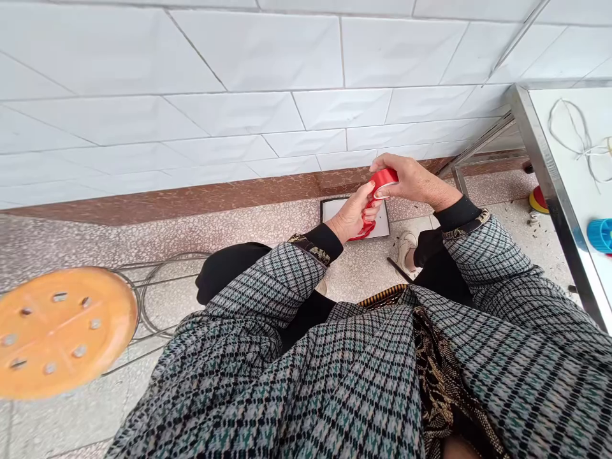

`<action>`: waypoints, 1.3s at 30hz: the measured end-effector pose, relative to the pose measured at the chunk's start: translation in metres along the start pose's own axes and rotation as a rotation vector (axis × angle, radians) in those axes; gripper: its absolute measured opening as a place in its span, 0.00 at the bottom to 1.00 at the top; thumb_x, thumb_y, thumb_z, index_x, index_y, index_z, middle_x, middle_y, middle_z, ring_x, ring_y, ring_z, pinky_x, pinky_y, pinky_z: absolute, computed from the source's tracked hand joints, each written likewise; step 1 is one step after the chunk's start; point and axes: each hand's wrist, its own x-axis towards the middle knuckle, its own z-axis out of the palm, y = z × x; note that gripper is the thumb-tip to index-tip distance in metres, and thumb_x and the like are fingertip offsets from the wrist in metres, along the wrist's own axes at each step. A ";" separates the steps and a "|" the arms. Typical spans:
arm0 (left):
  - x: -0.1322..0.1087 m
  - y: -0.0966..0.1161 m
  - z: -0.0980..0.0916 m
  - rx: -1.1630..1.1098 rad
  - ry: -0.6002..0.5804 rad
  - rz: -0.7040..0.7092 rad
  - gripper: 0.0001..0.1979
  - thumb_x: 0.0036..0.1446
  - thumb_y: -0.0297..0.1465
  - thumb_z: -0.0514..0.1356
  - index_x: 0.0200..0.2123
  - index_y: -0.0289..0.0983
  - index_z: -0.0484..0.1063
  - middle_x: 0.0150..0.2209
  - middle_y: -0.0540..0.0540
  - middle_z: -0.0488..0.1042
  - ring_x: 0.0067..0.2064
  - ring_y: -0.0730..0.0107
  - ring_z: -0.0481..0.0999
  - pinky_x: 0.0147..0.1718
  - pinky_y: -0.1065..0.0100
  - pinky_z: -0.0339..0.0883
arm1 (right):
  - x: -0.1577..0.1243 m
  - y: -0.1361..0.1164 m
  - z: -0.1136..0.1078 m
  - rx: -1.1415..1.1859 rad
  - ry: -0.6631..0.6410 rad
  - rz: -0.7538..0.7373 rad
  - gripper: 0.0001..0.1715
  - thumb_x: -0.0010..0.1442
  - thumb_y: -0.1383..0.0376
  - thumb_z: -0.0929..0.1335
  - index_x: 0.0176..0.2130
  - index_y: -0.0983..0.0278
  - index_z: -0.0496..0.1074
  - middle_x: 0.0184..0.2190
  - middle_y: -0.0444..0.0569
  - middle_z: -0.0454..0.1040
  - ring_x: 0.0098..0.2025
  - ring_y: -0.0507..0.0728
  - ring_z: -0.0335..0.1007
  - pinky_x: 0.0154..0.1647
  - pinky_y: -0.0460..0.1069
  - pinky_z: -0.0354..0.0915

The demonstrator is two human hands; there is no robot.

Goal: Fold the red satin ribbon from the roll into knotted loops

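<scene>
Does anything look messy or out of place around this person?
Yes: small dark scraps lie scattered over the floor beside the table on the right. They look like unswept litter, though they are too small to identify. The red roll in the right hand shows no obvious damage.

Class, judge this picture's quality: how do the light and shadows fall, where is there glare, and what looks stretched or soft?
Head view: bright, fairly even light with soft shadows; head view: a pale sheen on the red tape roll; head view: wall tiles stretched towards the edges; head view: orange stool seat slightly soft, right hand clearer.
</scene>
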 end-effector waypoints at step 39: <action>0.000 0.012 0.016 -0.208 0.012 0.213 0.23 0.72 0.54 0.62 0.39 0.39 0.71 0.24 0.56 0.63 0.20 0.81 0.56 0.18 0.74 0.51 | 0.006 0.007 0.030 0.845 0.238 0.195 0.39 0.47 0.41 0.86 0.49 0.57 0.78 0.36 0.42 0.78 0.37 0.54 0.72 0.39 0.49 0.74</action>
